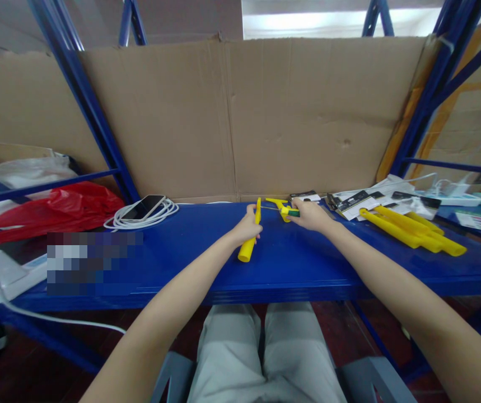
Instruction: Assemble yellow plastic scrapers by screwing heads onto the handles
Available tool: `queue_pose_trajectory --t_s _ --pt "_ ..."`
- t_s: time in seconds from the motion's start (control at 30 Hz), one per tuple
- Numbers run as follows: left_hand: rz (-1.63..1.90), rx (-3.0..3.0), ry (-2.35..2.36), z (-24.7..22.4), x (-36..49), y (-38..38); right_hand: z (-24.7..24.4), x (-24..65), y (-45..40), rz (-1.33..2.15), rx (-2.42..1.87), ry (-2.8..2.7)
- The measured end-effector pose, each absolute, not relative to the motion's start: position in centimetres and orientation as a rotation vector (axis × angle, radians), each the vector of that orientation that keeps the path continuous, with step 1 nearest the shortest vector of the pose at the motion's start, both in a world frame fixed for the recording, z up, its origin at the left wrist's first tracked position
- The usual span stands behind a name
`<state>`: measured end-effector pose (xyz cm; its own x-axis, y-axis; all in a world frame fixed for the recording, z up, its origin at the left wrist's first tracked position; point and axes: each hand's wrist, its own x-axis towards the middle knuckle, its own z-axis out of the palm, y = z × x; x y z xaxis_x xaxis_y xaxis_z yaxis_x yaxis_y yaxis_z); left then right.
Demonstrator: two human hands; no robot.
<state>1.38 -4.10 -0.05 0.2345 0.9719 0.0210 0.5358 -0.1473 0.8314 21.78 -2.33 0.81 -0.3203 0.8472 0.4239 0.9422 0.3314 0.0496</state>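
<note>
Upright and slightly tilted, a yellow plastic handle-shaped piece (247, 250) is wrapped in the fingers of my left hand (247, 225), over the middle of the blue shelf. My right hand (311, 216) grips a screwdriver (293, 212) with a green and yellow handle. Its thin shaft points left, towards the upper part of the yellow piece; whether the tip touches it I cannot tell. Just behind the screwdriver lies another yellow plastic part (277, 201), partly hidden by it. Small dark and white cards (306, 196) lie beyond my right hand.
Several yellow handle pieces (412, 230) lie on the right beside packaging cards (355, 204). A phone (144, 207) rests by a coiled white cable (168, 209) at left, near a red plastic bag (72, 204). Cardboard (307, 112) walls the back; blue posts (93, 117) flank it.
</note>
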Motion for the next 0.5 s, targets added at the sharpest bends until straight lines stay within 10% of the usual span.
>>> queue_pose_trajectory --t_s 0.5 --pt "0.758 1.792 1.413 0.02 1.25 -3.92 0.72 21.81 -2.36 -0.368 -1.458 -2.346"
